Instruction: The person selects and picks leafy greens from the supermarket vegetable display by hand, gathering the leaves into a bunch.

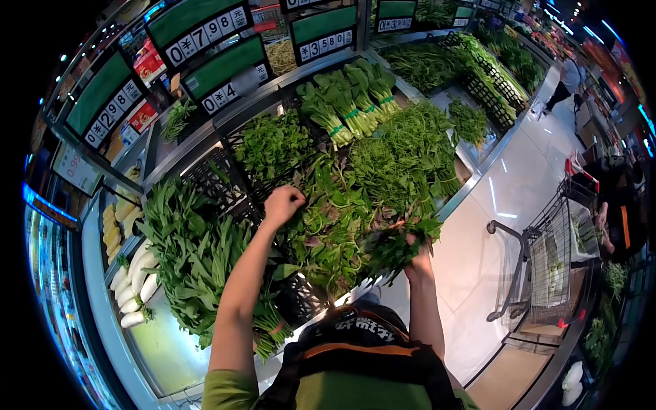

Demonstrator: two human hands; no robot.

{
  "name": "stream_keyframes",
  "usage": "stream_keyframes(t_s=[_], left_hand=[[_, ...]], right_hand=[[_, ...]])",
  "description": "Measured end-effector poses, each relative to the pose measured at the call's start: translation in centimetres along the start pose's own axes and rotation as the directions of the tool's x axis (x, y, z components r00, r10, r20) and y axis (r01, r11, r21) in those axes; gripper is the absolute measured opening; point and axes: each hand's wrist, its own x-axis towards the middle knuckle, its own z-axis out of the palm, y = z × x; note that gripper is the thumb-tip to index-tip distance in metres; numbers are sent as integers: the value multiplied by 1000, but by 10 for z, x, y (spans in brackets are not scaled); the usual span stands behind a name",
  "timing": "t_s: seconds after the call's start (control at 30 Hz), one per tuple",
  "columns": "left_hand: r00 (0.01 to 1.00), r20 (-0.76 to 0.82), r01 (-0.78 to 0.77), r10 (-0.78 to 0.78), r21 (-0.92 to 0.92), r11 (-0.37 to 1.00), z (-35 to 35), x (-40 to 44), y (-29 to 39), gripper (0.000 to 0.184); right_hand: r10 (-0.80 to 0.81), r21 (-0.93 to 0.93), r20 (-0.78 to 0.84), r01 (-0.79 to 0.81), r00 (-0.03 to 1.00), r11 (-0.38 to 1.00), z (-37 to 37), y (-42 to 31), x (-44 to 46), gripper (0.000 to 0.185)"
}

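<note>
My left hand (283,205) is over the middle of the vegetable stand with its fingers curled together. Whatever they may hold is hidden. Just beside it spreads a heap of loose leafy greens with some purplish leaves (328,225). Closed around a bunch of dark green leafy vegetables (391,249) is my right hand (420,258), at the heap's near right side. Leaves cover most of its fingers. Long-leaved greens (195,253) lie left of my left forearm, and a pile of small-leaved greens (273,147) sits beyond that hand.
Banded leafy bunches (348,109) and feathery greens (403,157) fill the far side. White radishes (140,273) lie at left. Price signs (205,34) stand along the back. On the right are a shopping cart (547,246) and a person's hand (605,225); another person (567,78) is farther off.
</note>
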Motion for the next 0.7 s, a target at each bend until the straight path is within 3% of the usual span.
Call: stream_keyframes(t_s=[0.07,0.1,0.13,0.27,0.33,0.4,0.43,0.5,0.53,0.57,0.6,0.63,0.67,0.7], left_hand=[[999,-8,-39,40,-446,894,-2,13,-20,13],[990,110,139,-86,-697,703,-14,13,-8,16],[931,263,366,-254,-678,638,-45,4,26,15],[939,300,343,-167,-802,489,-48,-8,49,18],[948,265,318,-176,-794,518,-48,-25,83,14],[964,223,267,-148,-802,534,-35,-41,105,11],[985,137,174,-109,-803,569,-21,-48,110,9],[999,15,33,-34,-792,610,15,-59,111,7],[1000,-21,-14,-4,-787,617,24,-65,117,7],[979,-185,-192,86,-691,697,32,-69,122,8],[993,-113,-111,46,-685,720,34,-73,123,12],[985,-132,-172,113,-657,734,41,-73,118,13],[973,-147,-231,178,-626,745,47,-71,113,14],[980,-88,-192,177,-639,745,44,-69,114,14]], right_hand=[[26,56,48,-29,999,998,11,-6,-4,32],[37,94,83,-45,996,995,19,-9,-7,33],[46,131,120,-62,992,989,27,-12,-8,34],[149,-29,116,-147,982,989,50,-5,5,39],[213,-61,137,-206,967,977,58,1,3,39],[265,-63,226,-257,937,964,48,26,19,38],[352,-42,191,-351,916,935,40,36,18,36],[238,-42,96,-235,967,971,45,42,8,35],[256,-49,46,-254,966,966,48,37,2,35],[274,-54,-3,-273,962,960,51,31,-4,36],[339,-37,-35,-340,940,940,50,28,-7,35],[403,-16,-64,-405,913,914,49,26,-7,34],[361,-3,-62,-362,930,932,44,27,-7,33],[321,10,-61,-321,945,947,37,30,-5,33]])
